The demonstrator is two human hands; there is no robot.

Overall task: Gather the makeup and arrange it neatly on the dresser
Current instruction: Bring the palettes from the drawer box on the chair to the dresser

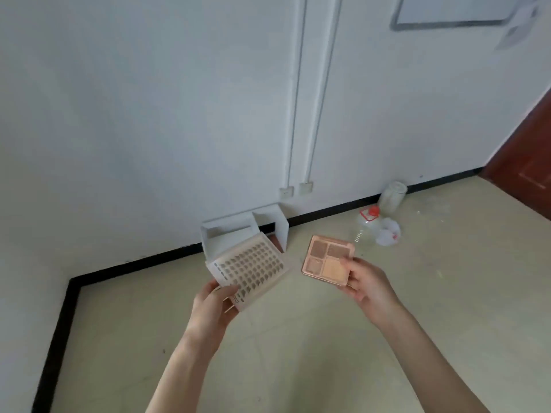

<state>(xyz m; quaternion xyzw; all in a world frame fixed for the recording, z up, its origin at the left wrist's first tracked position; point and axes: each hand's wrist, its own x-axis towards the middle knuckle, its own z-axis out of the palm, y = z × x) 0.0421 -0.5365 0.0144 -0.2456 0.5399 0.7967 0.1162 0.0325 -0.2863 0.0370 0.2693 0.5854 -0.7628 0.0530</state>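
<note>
Left hand (215, 308) grip round nail-tip box (249, 268), right hand (368, 283) grip pinching eyeshadow palette (327, 260); no legible writing.

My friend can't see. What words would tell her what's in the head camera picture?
A person's left hand holds a white tray of false nails and the right hand holds a pink four-pan eyeshadow palette, above a beige floor. Behind them, a small white organizer and clear plastic bottles sit by the wall.
</note>
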